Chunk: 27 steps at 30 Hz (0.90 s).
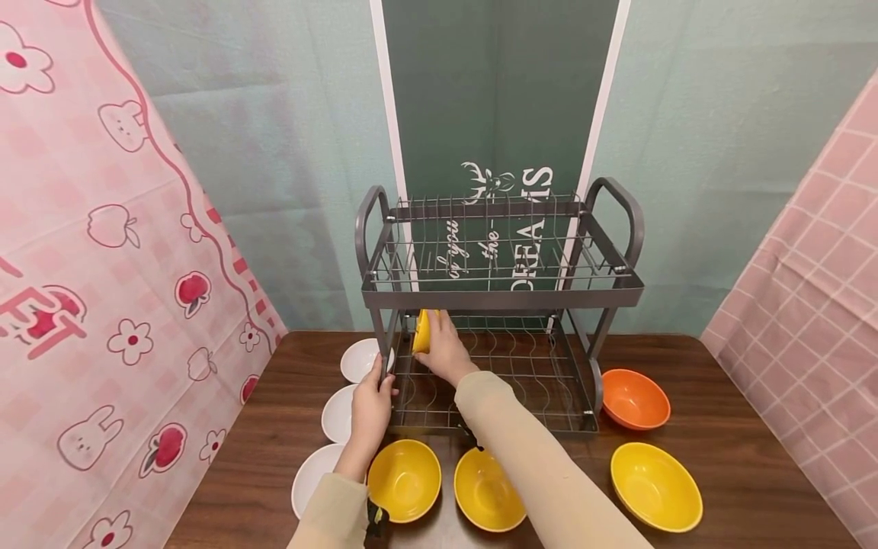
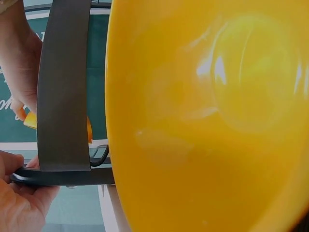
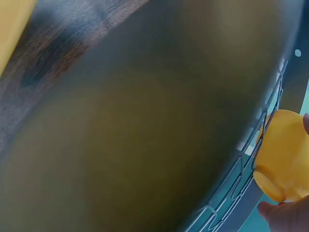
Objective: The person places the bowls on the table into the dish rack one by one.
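A dark grey two-tier dish rack (image 1: 504,299) stands on the table. My left hand (image 1: 371,409) grips its front left post, and the left wrist view shows this hand's fingers (image 2: 46,195) around the dark metal. Inside the lower tier, at the left end, my right hand (image 1: 446,349) holds a yellow bowl (image 1: 421,332) tipped on its side. That bowl (image 3: 282,154) is against the rack's wires (image 3: 236,181) in the right wrist view, with fingertips at its edge. Part of it is hidden behind the hand and the upper tier.
Three white bowls (image 1: 360,360) line the rack's left side. Two yellow bowls (image 1: 405,482) (image 1: 488,492) sit in front of it. On the right are an orange bowl (image 1: 635,399) and another yellow bowl (image 1: 656,486). A blurred brownish shape fills much of the right wrist view.
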Available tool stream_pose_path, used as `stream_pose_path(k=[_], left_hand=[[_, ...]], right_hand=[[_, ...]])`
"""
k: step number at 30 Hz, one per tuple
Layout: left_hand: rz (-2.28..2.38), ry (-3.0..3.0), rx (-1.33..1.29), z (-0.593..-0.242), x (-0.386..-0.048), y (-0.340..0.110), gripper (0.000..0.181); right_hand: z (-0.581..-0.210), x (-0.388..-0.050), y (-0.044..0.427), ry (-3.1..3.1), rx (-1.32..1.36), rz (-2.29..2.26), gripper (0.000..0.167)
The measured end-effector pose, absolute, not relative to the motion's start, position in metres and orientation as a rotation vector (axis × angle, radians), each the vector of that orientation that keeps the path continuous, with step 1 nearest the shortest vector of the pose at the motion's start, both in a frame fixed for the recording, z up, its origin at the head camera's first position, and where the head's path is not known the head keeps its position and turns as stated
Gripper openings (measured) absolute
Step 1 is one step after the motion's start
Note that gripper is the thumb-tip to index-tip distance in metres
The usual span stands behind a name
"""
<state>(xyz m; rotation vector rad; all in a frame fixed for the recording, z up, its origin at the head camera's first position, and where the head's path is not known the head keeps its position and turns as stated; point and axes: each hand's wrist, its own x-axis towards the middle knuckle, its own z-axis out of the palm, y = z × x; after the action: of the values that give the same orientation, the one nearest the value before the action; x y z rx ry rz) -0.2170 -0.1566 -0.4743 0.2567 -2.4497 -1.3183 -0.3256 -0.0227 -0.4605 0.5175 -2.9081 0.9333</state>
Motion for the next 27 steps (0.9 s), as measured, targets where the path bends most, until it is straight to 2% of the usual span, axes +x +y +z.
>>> stream_pose_path(k=[14,27], left_hand=[[-1.366,-2.457,0.249,-0.474,-0.217,-0.154,0.05],[-1.387,-2.45,0.248,-0.472,-0.214,-0.157,0.05]], right_hand=[[-0.46,-0.319,0.004,-2.923,0.578,0.874,0.093],[-0.442,-0.293,0.02,-2.905,0.725,0.912,0.093]])
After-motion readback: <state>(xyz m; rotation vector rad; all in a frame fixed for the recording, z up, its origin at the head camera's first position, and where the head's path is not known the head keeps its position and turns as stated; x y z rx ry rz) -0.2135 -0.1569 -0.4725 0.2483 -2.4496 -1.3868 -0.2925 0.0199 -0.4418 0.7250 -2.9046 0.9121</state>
